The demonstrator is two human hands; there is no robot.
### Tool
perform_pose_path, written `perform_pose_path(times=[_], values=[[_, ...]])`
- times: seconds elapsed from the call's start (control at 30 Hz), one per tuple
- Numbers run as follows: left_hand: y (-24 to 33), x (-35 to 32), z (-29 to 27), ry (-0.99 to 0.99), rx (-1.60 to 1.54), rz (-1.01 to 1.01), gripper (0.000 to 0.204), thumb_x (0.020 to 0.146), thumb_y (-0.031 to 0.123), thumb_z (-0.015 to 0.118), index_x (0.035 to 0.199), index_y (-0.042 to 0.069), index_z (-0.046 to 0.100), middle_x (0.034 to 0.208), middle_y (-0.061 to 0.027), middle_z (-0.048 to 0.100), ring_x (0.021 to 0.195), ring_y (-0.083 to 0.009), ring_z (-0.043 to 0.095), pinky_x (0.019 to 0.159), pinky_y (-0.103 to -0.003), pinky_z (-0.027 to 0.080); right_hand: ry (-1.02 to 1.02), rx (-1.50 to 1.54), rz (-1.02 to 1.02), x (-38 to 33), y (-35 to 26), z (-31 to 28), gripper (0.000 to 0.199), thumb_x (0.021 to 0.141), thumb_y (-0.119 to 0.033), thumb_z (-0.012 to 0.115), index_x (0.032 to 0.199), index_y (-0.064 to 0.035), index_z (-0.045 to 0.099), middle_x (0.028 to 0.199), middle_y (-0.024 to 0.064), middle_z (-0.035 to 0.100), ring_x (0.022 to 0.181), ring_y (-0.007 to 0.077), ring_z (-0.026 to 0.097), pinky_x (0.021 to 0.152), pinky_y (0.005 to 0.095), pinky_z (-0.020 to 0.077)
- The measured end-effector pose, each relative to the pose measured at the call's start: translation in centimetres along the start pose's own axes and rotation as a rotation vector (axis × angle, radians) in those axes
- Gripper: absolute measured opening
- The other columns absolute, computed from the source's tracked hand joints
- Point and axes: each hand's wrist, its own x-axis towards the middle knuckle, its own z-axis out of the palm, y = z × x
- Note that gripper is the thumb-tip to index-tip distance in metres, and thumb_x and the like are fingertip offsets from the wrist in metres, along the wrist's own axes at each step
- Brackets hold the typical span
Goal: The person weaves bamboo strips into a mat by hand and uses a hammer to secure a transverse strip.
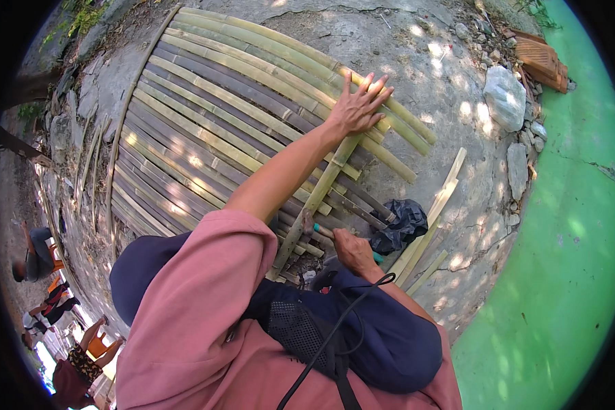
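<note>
A large panel of split bamboo slats (215,113), some pale green and others dark, lies on the ground before me. My left hand (360,106) rests on the outermost slats near their right ends, fingers spread. Under that hand a bamboo crosspiece (331,171) runs across the slat ends toward my knees. Closed around a hammer, my right hand (354,251) is low, beside the near end of the crosspiece. The hammer (323,231) has a teal part on its handle; its head is at the crosspiece, and I cannot tell whether it touches.
A crumpled black plastic bag (400,225) and loose bamboo strips (434,215) lie right of my right hand. Farther right are a pale rock (504,99), rubble, orange-brown blocks (538,60) and a green surface (547,273). Several people (75,379) are at the lower left.
</note>
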Motion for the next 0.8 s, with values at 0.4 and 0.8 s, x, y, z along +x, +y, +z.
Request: perform_pose_path(times=[0.4,0.8], values=[[-1.3,0.1,-0.1,0.015,-0.021,0.007,0.074,0.112,0.052,0.05,0.177,0.023,0.027,0.185,-0.0086,0.021,0.168,-0.0332,0.024,0.127,-0.081,0.017,-0.102,-0.105,0.177,2.7,-2.0,-0.3,0.018,0.104,-0.02,0.068,0.115,-0.0103,0.057,0.091,0.0122,0.065,0.077,0.0358,0.074,0.059,0.0477,0.058],[-1.1,-0.5,0.0,0.012,-0.022,0.013,0.073,0.114,0.05,0.048,0.178,0.024,0.024,0.184,-0.0087,0.023,0.168,-0.0336,0.026,0.129,-0.08,0.013,-0.031,0.026,0.144,1.5,-1.8,0.1,0.025,0.099,-0.016,0.071,0.121,-0.0122,0.061,0.093,0.012,0.066,0.076,0.0364,0.074,0.062,0.0495,0.0576]])
